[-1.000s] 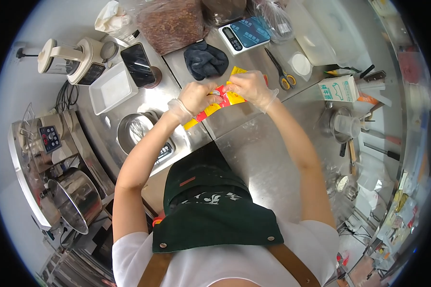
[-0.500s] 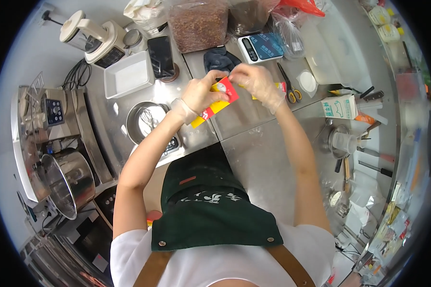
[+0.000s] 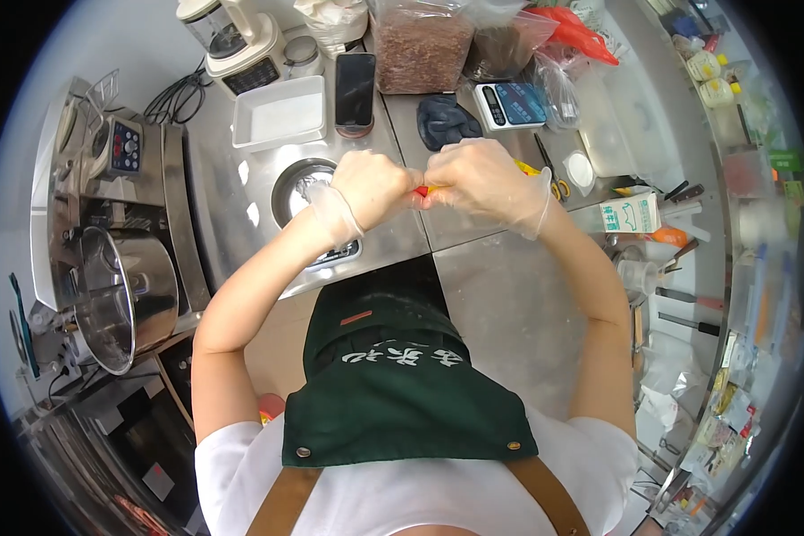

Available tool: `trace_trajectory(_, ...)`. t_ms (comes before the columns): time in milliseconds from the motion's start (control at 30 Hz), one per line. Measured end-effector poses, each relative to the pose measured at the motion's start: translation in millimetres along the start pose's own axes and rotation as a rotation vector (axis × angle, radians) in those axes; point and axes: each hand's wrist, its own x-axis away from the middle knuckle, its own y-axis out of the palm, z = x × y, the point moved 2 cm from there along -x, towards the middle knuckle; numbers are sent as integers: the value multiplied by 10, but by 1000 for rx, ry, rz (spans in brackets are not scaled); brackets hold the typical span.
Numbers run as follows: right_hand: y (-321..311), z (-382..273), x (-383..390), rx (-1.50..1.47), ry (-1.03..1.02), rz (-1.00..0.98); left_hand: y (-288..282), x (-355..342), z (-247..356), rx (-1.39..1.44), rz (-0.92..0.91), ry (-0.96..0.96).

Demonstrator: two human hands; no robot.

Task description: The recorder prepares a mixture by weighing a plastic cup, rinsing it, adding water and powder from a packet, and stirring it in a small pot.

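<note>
The gloved left hand [image 3: 366,189] and right hand [image 3: 484,183] gripped one red-and-yellow packet [image 3: 426,190], mostly hidden between them over the counter [image 3: 404,239]; it was probably light, pliable and slippery, best held by its edges. Left stood one bowl [image 3: 286,191]; farther were one cloth [image 3: 447,123], one scale [image 3: 520,105] and one phone [image 3: 355,87].
</note>
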Motion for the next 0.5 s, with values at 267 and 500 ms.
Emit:
trace_trajectory(267,153,-321,-253,-721,-57,-125,-240,538,-167,481,166,188)
trace_trajectory(500,254,-496,-418,-262,94,-249,-311,776,-104,-35,168,162)
